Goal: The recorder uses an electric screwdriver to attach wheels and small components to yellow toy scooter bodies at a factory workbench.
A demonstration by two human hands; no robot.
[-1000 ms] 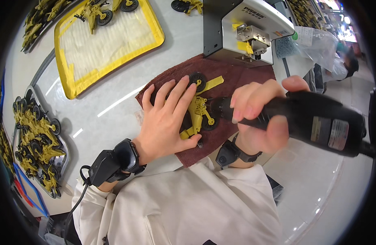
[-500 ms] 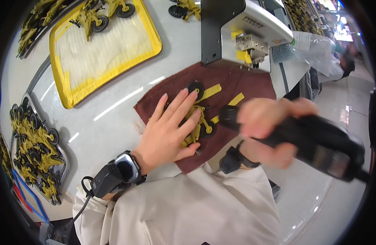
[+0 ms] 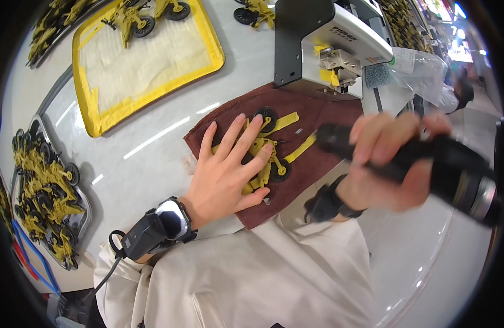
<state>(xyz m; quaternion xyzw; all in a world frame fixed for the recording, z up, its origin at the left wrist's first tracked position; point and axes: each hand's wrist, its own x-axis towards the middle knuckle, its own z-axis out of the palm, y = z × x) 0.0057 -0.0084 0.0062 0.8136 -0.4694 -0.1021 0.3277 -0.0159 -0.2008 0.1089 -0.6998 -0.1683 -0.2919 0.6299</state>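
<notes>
At the left of the glossy pale-grey counter (image 3: 133,177), a shiny metal tray (image 3: 89,216) held a heap of small yellow toy motorbikes with black wheels (image 3: 50,202). Right of it lay a white, yellow-edged rectangular mat (image 3: 214,52). Next, the left hand (image 3: 222,172), fingers spread, lay over a single yellow toy motorbike (image 3: 266,161) on a maroon cloth (image 3: 290,191). Strips of yellow tape (image 3: 302,148) crossed the cloth beyond. Rightmost, the right hand (image 3: 394,164) (blurred) gripped a thick black cylindrical tool (image 3: 337,140), its tip near one strip.
</notes>
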